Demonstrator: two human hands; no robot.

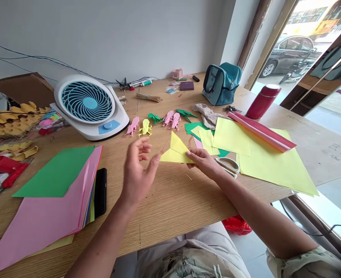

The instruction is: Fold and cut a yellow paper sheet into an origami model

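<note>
A yellow folded paper [174, 150] with a raised triangular flap is pinched at its right corner by my right hand [202, 160], thumb on top. My left hand [138, 166] is at the paper's left tip, fingers bent and thumb apart, and I see nothing in it. Whether the thumb touches the tip I cannot tell. Behind the hands stand a yellow folded figure [145, 127], pink folded figures [175, 121] and green ones [154, 118]. Scissors [230, 165] with white handles lie by my right wrist, partly under yellow paper.
Left are green paper [57, 170], pink paper [48, 220], a black phone [101, 193] and a white fan [86, 104]. Right are yellow sheets [275, 170], a red paper roll [263, 131], a red bottle [263, 101], a grey cloth [209, 115] and a teal bag [221, 85].
</note>
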